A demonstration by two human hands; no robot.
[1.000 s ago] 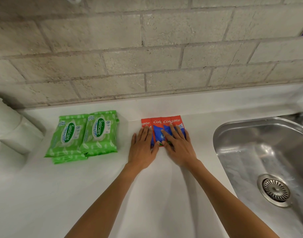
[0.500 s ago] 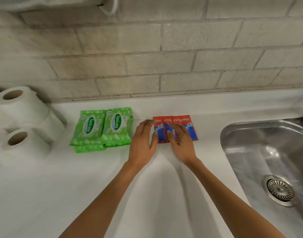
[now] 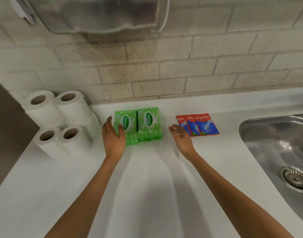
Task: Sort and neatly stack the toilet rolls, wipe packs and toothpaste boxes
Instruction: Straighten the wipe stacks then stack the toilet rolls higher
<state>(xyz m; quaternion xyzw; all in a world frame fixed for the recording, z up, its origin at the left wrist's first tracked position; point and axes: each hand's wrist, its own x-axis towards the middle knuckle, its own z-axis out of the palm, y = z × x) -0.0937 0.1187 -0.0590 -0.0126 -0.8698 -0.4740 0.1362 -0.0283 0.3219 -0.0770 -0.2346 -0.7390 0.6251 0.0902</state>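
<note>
From the head view, a smooth white counter (image 3: 147,186) ran below a rough, pale brick wall (image 3: 164,66). Soft white toilet rolls (image 3: 61,121) stood stacked on end at the far left, cardboard cores facing up. Glossy green wipe packs (image 3: 147,124) lay side by side at the middle. Three flat red-and-blue toothpaste boxes (image 3: 204,126) lay overlapped in a row to their right.

The left hand (image 3: 113,136) was spread open at the left pack's edge, gripping nothing. The right hand (image 3: 180,138) hung open and relaxed between packs and boxes, covering the nearest box's corner.

A shiny steel sink (image 3: 276,143) with a round drain (image 3: 295,180) sat at the right.
</note>
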